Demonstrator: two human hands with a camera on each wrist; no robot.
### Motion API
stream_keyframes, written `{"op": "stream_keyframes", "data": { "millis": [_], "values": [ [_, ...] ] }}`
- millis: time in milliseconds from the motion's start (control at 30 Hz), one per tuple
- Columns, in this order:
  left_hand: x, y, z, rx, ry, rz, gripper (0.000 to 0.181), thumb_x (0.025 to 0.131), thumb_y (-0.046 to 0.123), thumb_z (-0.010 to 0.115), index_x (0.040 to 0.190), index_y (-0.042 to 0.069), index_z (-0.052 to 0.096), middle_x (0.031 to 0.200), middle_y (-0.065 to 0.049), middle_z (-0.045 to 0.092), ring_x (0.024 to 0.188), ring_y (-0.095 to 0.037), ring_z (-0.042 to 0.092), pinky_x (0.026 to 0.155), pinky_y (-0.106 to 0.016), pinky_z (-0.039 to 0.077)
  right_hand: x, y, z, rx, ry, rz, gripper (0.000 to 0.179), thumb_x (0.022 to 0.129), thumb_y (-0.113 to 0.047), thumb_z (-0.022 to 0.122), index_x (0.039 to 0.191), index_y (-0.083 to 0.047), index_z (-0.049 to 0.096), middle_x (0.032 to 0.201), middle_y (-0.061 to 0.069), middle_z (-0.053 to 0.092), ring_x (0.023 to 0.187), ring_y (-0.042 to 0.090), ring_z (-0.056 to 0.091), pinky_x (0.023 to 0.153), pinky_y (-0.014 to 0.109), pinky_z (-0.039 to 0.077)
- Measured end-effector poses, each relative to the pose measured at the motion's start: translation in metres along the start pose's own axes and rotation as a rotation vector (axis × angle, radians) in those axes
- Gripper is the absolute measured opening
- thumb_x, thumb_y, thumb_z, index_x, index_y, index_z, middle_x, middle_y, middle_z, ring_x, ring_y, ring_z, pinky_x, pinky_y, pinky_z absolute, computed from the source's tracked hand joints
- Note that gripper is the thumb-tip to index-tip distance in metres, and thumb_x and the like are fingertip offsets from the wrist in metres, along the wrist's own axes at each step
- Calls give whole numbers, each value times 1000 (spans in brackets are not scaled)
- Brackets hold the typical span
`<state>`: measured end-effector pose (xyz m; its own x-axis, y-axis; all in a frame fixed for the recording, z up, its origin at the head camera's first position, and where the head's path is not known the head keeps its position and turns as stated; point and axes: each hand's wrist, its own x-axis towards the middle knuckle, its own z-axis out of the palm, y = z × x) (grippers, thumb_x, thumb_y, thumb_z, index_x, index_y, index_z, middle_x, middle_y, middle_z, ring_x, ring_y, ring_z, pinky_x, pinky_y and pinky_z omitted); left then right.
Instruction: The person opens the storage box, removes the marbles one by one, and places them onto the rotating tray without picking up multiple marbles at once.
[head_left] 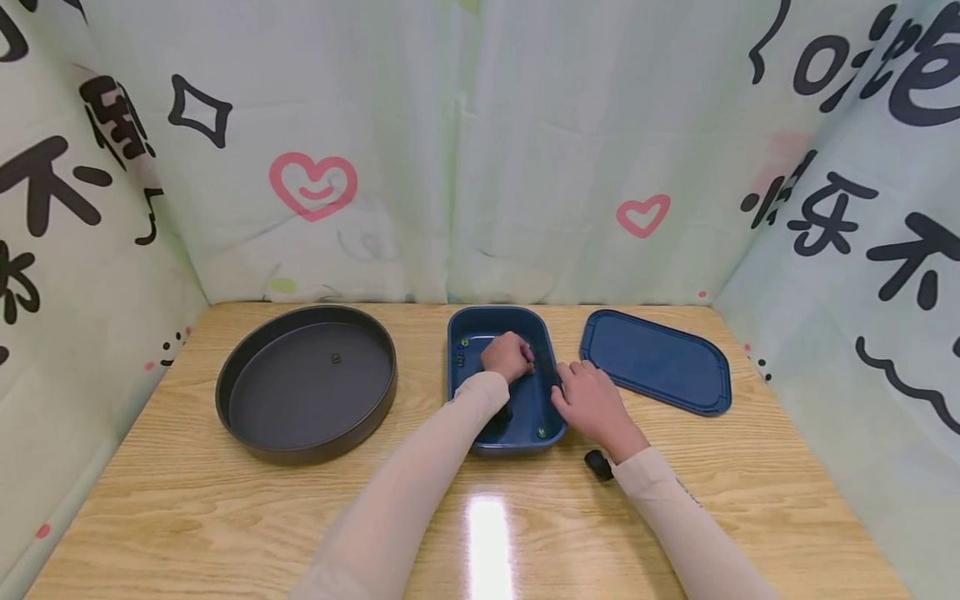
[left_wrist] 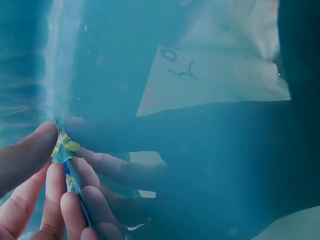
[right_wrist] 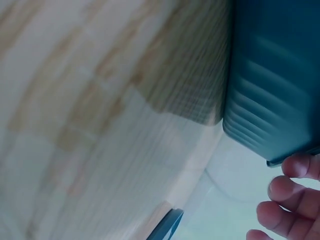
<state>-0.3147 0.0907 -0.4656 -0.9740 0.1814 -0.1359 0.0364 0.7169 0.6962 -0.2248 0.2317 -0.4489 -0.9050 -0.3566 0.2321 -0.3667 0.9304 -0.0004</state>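
Inside a deep blue rectangular box (head_left: 501, 317), my left hand (head_left: 507, 357) reaches down to the glossy floor. In the left wrist view its thumb (left_wrist: 31, 155) and fingers close round a small glass marble (left_wrist: 70, 145) with yellow and blue in it, doubled by the reflection. More marbles lie by the box's left wall, including a greenish one (head_left: 464, 342). Another marble (head_left: 542, 432) sits in the near right corner. My right hand (head_left: 592, 402) rests at the right rim, its fingertips (right_wrist: 296, 165) touching the edge, fingers loosely bent.
A round dark pan (head_left: 300, 417) stands to the left with a small marble (head_left: 336, 358) on its bottom. A blue lid (head_left: 660, 358) lies flat to the right of the box. Printed curtains (head_left: 465, 167) enclose the wooden table (head_left: 225, 517).
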Motion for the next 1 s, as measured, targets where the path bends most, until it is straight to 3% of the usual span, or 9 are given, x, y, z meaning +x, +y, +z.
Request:
{"op": "stream_keyframes", "data": {
  "millis": [300, 667, 1000],
  "values": [
    [-5, 3, -5, 50, 17, 14, 6, 79, 19, 76, 82, 15, 75, 84, 1, 71, 83, -15, 63, 85, -36, 50, -1, -1, 1, -28, 51, -22, 28, 89, -21, 56, 104, 2, 61, 87, 16, 56, 79, 29, 46, 72, 41, 45],
    [-9, 11, -28, 124, 51, 58, 7, 79, 22, 75, 80, 16, 73, 83, 2, 71, 78, -14, 63, 75, -32, 52, -1, -1, 1, -35, 41, 10, 29, 90, -23, 54, 107, -1, 61, 94, 14, 59, 88, 32, 48, 72, 44, 41],
    [-31, 23, -55, 142, 63, 161, 11, 79, 25, 76, 86, 17, 72, 84, 3, 71, 76, -12, 63, 68, -27, 49, -2, -2, 1, -37, 44, 14, 29, 90, -23, 54, 106, 0, 61, 93, 14, 60, 87, 31, 50, 71, 43, 42]
  ]
}}
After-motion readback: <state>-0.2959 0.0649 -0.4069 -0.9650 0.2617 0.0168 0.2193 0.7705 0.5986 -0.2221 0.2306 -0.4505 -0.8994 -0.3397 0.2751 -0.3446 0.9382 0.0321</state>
